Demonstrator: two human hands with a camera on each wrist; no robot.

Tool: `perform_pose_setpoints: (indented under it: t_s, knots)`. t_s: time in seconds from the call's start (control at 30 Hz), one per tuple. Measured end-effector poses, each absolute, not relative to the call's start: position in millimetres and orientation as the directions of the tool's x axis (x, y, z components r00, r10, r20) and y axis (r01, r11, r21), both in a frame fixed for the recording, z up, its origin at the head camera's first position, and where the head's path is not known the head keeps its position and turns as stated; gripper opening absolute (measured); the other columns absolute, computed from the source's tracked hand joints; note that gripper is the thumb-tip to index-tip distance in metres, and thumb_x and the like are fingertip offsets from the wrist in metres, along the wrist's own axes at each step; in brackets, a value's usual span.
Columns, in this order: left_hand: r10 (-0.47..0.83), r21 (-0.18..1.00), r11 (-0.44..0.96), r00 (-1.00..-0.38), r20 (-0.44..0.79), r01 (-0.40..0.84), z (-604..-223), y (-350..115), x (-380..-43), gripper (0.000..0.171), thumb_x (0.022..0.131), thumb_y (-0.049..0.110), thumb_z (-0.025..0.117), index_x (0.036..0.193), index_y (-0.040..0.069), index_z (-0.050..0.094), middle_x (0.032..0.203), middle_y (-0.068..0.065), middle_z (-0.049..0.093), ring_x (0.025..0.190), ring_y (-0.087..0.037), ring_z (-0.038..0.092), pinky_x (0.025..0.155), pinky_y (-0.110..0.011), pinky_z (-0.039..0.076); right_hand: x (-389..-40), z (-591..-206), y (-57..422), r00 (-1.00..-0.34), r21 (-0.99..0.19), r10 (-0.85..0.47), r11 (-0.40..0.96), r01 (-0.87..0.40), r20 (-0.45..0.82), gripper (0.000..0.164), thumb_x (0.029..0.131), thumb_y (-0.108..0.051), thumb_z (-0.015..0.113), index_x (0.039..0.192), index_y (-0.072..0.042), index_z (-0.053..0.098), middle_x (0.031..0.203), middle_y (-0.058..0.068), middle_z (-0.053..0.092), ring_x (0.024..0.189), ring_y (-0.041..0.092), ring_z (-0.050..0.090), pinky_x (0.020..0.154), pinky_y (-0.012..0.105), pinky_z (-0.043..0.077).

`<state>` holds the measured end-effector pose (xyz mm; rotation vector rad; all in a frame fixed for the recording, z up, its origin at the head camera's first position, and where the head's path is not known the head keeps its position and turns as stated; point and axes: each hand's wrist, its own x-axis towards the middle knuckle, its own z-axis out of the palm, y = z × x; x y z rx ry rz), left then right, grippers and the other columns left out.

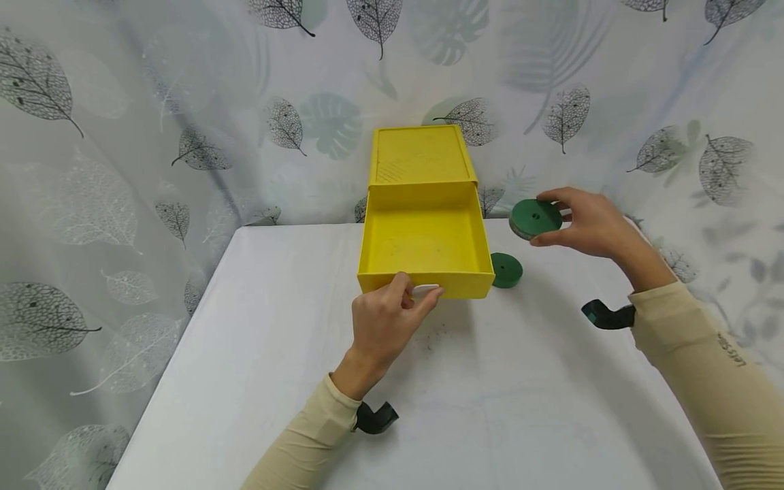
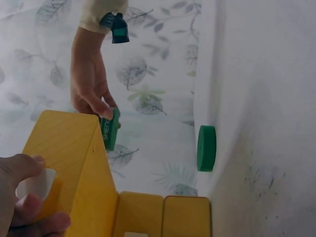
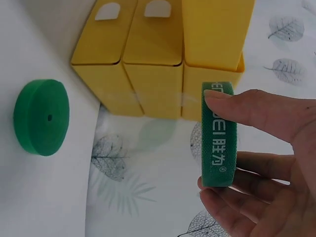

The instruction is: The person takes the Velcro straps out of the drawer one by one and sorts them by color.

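My left hand [image 1: 386, 320] pinches the white tab [image 2: 38, 185] on the front of a yellow drawer [image 1: 422, 245]. The drawer is pulled far out of the top of a yellow drawer cabinet [image 1: 422, 153], and nothing shows inside it. To its right, my right hand [image 1: 588, 221] holds a roll of green tape [image 3: 218, 138] up in the air, thumb on one side and fingers on the other. White lettering runs along the roll's outer face. A second green roll [image 1: 507, 270] lies flat on the table beside the cabinet, lower than the held one.
Two lower drawers [image 3: 153, 39] with white tabs are pushed in beneath the open one. The white table [image 1: 294, 354] ends at a leaf-patterned curtain [image 1: 331, 129] behind and on both sides. Dark specks [image 1: 437, 337] mark the table in front of the cabinet.
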<state>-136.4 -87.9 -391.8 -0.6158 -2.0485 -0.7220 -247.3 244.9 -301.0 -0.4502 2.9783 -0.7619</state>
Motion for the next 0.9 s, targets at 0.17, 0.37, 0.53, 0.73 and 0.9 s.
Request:
perform_pose_setpoints:
  t_s: [0.17,0.37,0.53,0.73,0.9]
  knots:
    - [0.157,0.264,0.713,-0.516,0.842,0.649,-393,-88,-137,0.05,0.077,0.031,0.095,0.08,0.006,0.052,0.056,0.002,0.05,0.041,-0.01,0.045,0.041,-0.021,0.036,-250,-307,252,-0.959,-0.47,-0.281,0.843,-0.261,0.03,0.084,0.087,-0.028,0.087,0.15,0.006,0.043,0.142,0.032,0.049,0.122,0.055,0.052,0.093,0.066,0.048]
    - [0.158,0.266,0.716,-0.521,0.839,0.645,-392,-88,-136,0.049,0.077,0.031,0.095,0.08,0.007,0.052,0.056,0.003,0.049,0.041,-0.01,0.044,0.041,-0.022,0.037,-252,-314,255,-0.96,-0.457,-0.278,0.851,-0.259,0.027,0.082,0.086,-0.027,0.086,0.148,0.009,0.046,0.139,0.034,0.051,0.12,0.054,0.052,0.092,0.064,0.049]
    - [0.157,0.264,0.715,-0.517,0.841,0.647,-392,-88,-135,0.049,0.076,0.03,0.096,0.08,0.006,0.052,0.055,0.003,0.049,0.041,-0.01,0.044,0.041,-0.021,0.036,-254,-323,259,-0.96,-0.462,-0.281,0.849,-0.255,0.014,0.081,0.086,-0.025,0.086,0.146,0.011,0.045,0.138,0.036,0.051,0.119,0.055,0.053,0.091,0.064,0.05]
    - [0.159,0.263,0.717,-0.519,0.84,0.646,-392,-88,-136,0.048,0.078,0.029,0.095,0.079,0.006,0.052,0.056,0.002,0.049,0.041,-0.009,0.043,0.041,-0.022,0.036,-257,-333,264,-0.959,-0.469,-0.282,0.849,-0.245,-0.009,0.081,0.086,-0.025,0.086,0.145,0.012,0.046,0.137,0.036,0.051,0.119,0.053,0.053,0.091,0.064,0.048]
    - [0.16,0.266,0.713,-0.52,0.839,0.648,-392,-88,-135,0.048,0.078,0.029,0.094,0.08,0.006,0.052,0.056,0.002,0.049,0.041,-0.01,0.044,0.041,-0.022,0.036,-260,-345,268,-0.961,-0.47,-0.276,0.852,-0.231,-0.028,0.081,0.085,-0.025,0.087,0.145,0.012,0.046,0.136,0.037,0.052,0.119,0.052,0.052,0.092,0.066,0.047]
